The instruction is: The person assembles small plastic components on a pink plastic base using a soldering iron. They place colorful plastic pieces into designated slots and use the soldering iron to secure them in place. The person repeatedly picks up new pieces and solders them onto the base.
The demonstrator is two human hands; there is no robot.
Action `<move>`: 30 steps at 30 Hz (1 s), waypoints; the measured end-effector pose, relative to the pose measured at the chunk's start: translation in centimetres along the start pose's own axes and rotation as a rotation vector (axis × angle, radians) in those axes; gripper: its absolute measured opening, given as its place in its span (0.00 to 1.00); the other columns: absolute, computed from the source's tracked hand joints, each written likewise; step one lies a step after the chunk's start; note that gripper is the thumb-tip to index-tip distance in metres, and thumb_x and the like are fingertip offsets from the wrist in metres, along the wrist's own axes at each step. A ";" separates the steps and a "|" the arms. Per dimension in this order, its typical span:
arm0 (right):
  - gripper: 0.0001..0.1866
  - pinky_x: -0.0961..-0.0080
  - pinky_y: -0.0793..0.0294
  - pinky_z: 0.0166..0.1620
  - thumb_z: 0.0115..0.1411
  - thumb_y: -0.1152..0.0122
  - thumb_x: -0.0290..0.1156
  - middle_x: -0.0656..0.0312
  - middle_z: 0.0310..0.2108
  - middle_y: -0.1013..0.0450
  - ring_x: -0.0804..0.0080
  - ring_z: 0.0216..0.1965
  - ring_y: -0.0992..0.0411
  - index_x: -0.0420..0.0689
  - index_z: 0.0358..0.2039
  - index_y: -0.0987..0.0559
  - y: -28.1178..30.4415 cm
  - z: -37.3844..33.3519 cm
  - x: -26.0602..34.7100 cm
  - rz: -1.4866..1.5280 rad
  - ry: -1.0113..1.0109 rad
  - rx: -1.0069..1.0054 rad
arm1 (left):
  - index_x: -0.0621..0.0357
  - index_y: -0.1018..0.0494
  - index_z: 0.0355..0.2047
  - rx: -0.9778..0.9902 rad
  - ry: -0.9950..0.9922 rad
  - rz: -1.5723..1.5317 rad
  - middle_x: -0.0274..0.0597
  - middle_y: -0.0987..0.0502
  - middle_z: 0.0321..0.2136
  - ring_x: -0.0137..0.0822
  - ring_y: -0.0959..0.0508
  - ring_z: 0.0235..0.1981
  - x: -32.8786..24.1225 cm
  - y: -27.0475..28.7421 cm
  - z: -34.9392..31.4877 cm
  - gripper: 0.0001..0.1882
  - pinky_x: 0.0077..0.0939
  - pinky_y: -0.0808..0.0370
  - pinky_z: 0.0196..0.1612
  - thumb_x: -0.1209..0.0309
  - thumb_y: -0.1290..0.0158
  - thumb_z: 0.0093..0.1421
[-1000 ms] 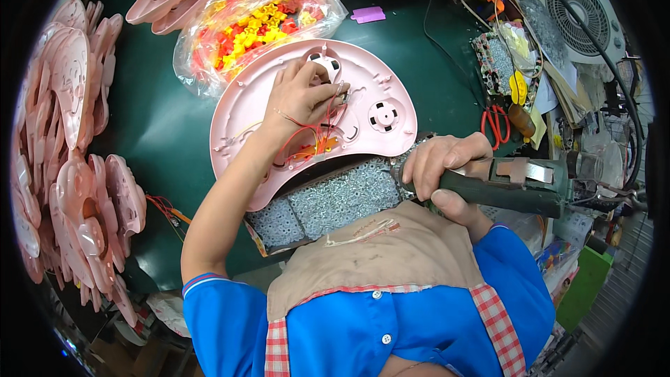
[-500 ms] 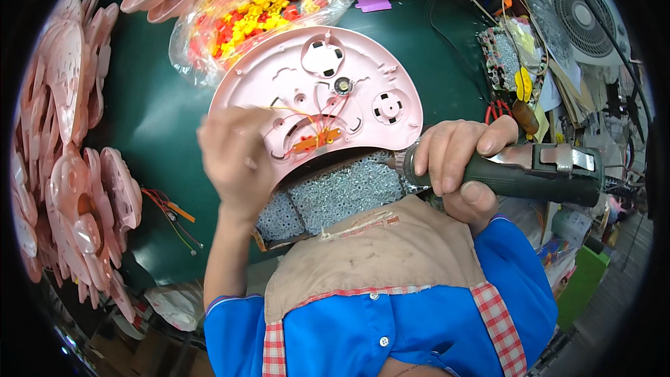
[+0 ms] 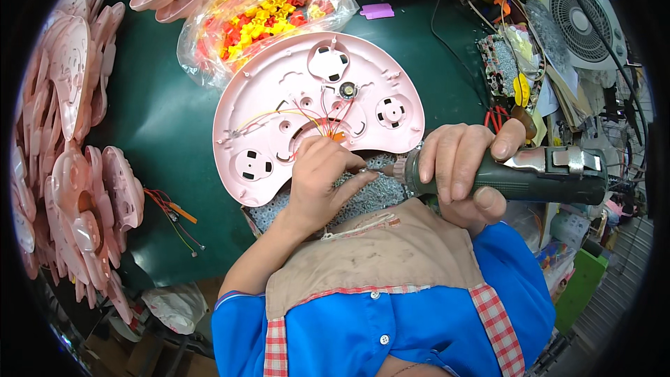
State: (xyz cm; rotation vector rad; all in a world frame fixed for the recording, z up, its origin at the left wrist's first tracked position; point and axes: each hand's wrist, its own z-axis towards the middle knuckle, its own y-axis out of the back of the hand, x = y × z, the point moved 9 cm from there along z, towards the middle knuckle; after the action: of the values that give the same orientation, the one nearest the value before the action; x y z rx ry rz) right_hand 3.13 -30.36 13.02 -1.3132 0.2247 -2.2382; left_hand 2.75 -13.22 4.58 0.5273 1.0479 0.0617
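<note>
My right hand (image 3: pixel 464 171) is wrapped around a dark green electric screwdriver (image 3: pixel 541 180), its bit pointing left. Beside the bit's tip, my left hand (image 3: pixel 321 178) has thumb and forefinger pinched on something tiny and shiny that I cannot make out. Just beyond my hands lies a pink curved plastic shell (image 3: pixel 241 108), hollow side up. Inside it are a small round speaker (image 3: pixel 347 90), thin red and yellow wires (image 3: pixel 262 117) and an orange circuit board (image 3: pixel 339 137), partly covered by my left fingers. Under my hands, small metal screws (image 3: pixel 380 192) fill a tray, partly hidden by my apron.
A clear plastic bag of red and yellow star-shaped pieces (image 3: pixel 269 21) lies behind the shell. Pink shells (image 3: pixel 70 84) are heaped at left. Loose wires with an orange board (image 3: pixel 183 215) lie near them. At right are pliers (image 3: pixel 497 117), clutter and a fan (image 3: pixel 583 17).
My left hand has moved right and nearer, from over the shell's left side to the screwdriver tip, its fingers now pinched. The right hand with the screwdriver has barely shifted.
</note>
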 end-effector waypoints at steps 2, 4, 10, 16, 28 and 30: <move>0.23 0.72 0.20 0.32 0.61 0.30 0.34 0.71 0.23 0.25 0.79 0.21 0.27 0.55 0.53 0.31 0.1 0.2 0.0 -0.021 0.020 -0.039 | 0.56 0.21 0.32 -0.028 0.063 -0.106 0.38 0.22 0.25 0.40 0.23 0.29 0.4 0.0 0.0 0.14 0.33 0.29 0.38 0.72 0.26 0.47; 0.24 0.72 0.21 0.32 0.61 0.30 0.34 0.71 0.23 0.25 0.79 0.21 0.27 0.55 0.54 0.31 0.2 0.2 0.1 -0.011 0.033 -0.043 | 0.57 0.21 0.32 -0.049 0.137 -0.206 0.39 0.21 0.25 0.40 0.22 0.28 1.0 -0.3 -0.3 0.15 0.32 0.29 0.33 0.74 0.26 0.47; 0.27 0.62 0.21 0.40 0.63 0.32 0.28 0.62 0.27 0.25 0.70 0.27 0.25 0.52 0.58 0.35 0.6 0.2 0.2 0.040 0.045 -0.037 | 0.61 0.21 0.33 -0.278 -0.280 0.134 0.41 0.20 0.25 0.44 0.21 0.28 -1.9 0.9 0.3 0.17 0.34 0.27 0.33 0.74 0.25 0.45; 0.27 0.60 0.19 0.40 0.62 0.37 0.21 0.61 0.24 0.28 0.69 0.25 0.26 0.47 0.55 0.42 2.7 2.3 -1.8 -0.291 0.131 -0.081 | 0.60 0.19 0.47 -0.071 0.056 0.159 0.48 0.20 0.50 0.48 0.21 0.48 1.9 0.3 3.8 0.24 0.42 0.24 0.50 0.71 0.27 0.49; 0.22 0.58 0.21 0.41 0.61 0.42 0.21 0.57 0.23 0.30 0.69 0.25 0.30 0.42 0.53 0.38 4.8 3.8 -7.2 -0.414 0.114 -0.139 | 0.62 0.20 0.47 0.119 0.090 0.298 0.48 0.24 0.51 0.50 0.23 0.50 4.9 -1.9 4.5 0.21 0.43 0.24 0.54 0.71 0.33 0.53; 0.22 0.57 0.20 0.40 0.61 0.43 0.20 0.57 0.23 0.30 0.69 0.24 0.30 0.42 0.53 0.38 5.0 3.7 -7.7 -0.413 0.108 -0.158 | 0.63 0.21 0.48 0.109 0.095 0.276 0.48 0.24 0.51 0.51 0.23 0.50 4.9 -1.7 4.4 0.22 0.43 0.24 0.54 0.72 0.33 0.52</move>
State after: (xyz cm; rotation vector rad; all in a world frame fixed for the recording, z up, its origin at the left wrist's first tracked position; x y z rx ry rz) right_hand 11.03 -30.13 7.11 -1.4257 0.1843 -2.6884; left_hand 8.62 -15.01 1.56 0.7720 1.0694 0.2769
